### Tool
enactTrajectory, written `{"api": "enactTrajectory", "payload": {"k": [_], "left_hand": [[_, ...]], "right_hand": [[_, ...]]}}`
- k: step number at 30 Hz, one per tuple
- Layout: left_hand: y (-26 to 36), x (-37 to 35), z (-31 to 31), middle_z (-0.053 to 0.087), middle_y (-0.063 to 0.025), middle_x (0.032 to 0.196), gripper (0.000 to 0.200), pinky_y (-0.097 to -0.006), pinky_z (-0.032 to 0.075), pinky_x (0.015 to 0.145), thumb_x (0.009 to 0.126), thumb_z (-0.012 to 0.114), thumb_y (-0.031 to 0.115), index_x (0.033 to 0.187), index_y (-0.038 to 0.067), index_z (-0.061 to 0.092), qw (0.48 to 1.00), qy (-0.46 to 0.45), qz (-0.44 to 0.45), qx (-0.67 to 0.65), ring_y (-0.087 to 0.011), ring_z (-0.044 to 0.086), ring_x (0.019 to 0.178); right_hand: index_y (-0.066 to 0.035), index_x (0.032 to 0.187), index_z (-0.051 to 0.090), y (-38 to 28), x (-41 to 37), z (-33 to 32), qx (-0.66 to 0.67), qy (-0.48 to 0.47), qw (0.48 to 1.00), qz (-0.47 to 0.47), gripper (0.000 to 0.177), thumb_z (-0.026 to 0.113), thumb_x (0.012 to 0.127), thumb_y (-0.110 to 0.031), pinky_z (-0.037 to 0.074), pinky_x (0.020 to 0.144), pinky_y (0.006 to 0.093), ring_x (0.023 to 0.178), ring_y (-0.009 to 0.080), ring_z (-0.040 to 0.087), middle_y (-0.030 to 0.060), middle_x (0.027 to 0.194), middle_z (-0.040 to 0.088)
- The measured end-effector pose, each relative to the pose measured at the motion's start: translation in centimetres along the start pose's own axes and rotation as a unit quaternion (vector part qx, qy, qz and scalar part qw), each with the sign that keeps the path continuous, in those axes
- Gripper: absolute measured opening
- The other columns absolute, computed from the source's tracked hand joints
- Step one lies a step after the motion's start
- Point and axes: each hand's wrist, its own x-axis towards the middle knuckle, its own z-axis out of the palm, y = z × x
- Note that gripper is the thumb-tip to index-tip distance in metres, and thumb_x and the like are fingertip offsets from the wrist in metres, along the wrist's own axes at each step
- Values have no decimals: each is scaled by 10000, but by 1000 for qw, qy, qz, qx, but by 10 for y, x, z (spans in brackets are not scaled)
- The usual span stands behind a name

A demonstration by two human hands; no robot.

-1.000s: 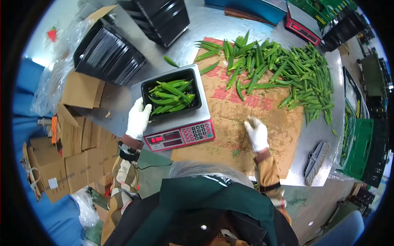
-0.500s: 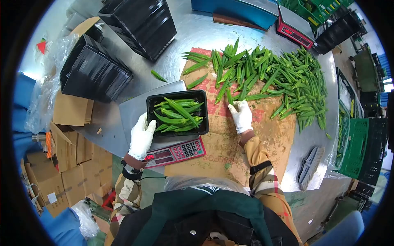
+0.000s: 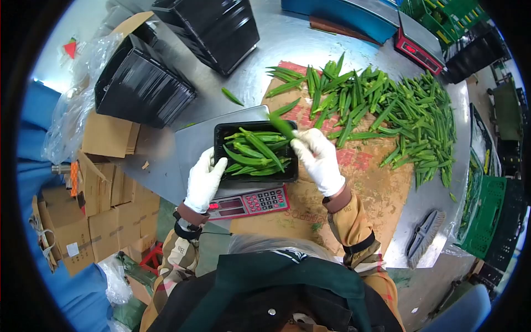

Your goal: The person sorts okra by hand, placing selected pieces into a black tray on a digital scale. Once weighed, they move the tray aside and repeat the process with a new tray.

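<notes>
My left hand [image 3: 205, 180], in a white glove, grips the left edge of a black plastic tray [image 3: 219, 130]. Several green okra pods [image 3: 255, 145] lie in that tray, which rests on a digital scale [image 3: 249, 203] with a red keypad panel. Held in my gloved right hand [image 3: 319, 159] is a single okra pod [image 3: 281, 126], blurred by motion, over the tray's right rim. Beyond that hand, a large heap of okra [image 3: 412, 119] spreads across a flattened cardboard sheet [image 3: 354, 182] on the metal table.
Stacks of black trays [image 3: 141, 83] stand at the back left, beside cardboard boxes [image 3: 110, 221]. A second red scale [image 3: 418, 47] sits at the back right. A brush [image 3: 425, 238] lies by the table's right edge, near green crates [image 3: 484, 213].
My right hand has picked up an okra pod from the edge of the heap and carried it left to the tray. My left hand stays on the tray, while the whole view has shifted slightly.
</notes>
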Motion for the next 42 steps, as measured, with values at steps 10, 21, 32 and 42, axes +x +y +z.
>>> {"api": "enactTrajectory", "payload": {"k": [10, 21, 32, 42], "left_hand": [[17, -1, -57, 687, -77, 1030, 377, -210, 496, 654, 1035, 551, 158, 1389, 30, 531, 992, 28, -52, -114, -69, 586, 700], [17, 19, -33, 640, -49, 813, 371, -272, 511, 524, 975, 649, 232, 1237, -25, 594, 987, -118, -113, 8, -104, 596, 572], [125, 176, 14, 615, -73, 776, 182, -299, 550, 515, 987, 599, 160, 940, -16, 598, 976, -215, -8, -44, -161, 618, 581], [138, 262, 109, 670, -109, 827, 135, -315, 584, 509, 962, 536, 65, 1004, -35, 616, 982, -148, 52, -105, -194, 690, 642]], "right_hand": [[26, 1056, 725, 1, -58, -19, -36, 41, 982, 179, 151, 667, 921, -12, 510, 828, 288, 879, 180, 640, 99, 981, 704], [23, 1043, 716, 30, -175, -32, -16, 53, 921, 384, 112, 664, 948, -3, 495, 803, 240, 855, 89, 610, 48, 984, 712], [47, 1061, 685, 26, -146, -34, 8, 68, 933, 355, 122, 644, 956, -3, 517, 877, 262, 976, 117, 650, 107, 1060, 717], [-42, 1156, 679, 110, -63, -61, -215, 189, 863, 417, 459, 801, 833, -345, 535, 691, 329, 738, 215, 692, 98, 832, 723]]}}
